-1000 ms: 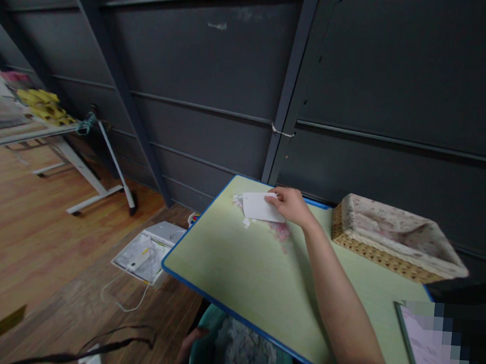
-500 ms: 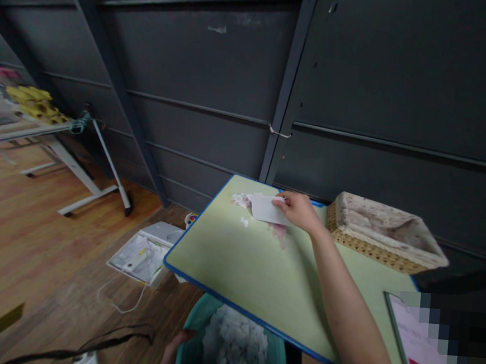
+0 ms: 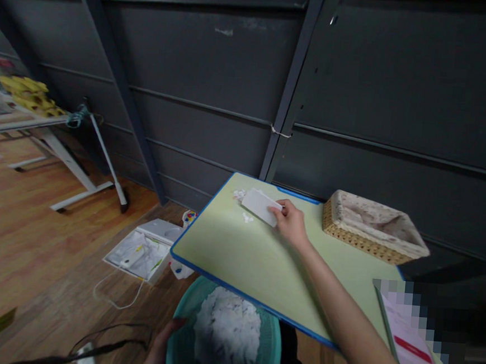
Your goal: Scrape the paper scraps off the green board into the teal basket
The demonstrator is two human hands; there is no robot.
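Observation:
My right hand (image 3: 291, 219) is closed on one end of a flat white card (image 3: 260, 204), which it holds low over the far part of the pale green tabletop (image 3: 221, 247). Past the card's left end lies a little heap of white scraps (image 3: 239, 194). A few more white bits (image 3: 247, 217) sit just in front of the card. Below the table's near edge is a teal plastic basket (image 3: 273, 341) heaped with white, shredded-looking scraps (image 3: 228, 326). My left hand (image 3: 163, 341) grips the basket's left rim; its fingers show only partly.
A cloth-lined wicker basket (image 3: 368, 245) stands at the table's back right, with a clipboard (image 3: 411, 341) nearer me. On the floor at left are an open white box (image 3: 136, 252), a dark cable (image 3: 107, 348) and a white-legged table (image 3: 71, 163). Dark metal panels (image 3: 210, 61) rise behind.
The card has turned, its right end swinging nearer me. Pinkish bits seen in front of it no longer show. The basket appears slightly higher and further left in view.

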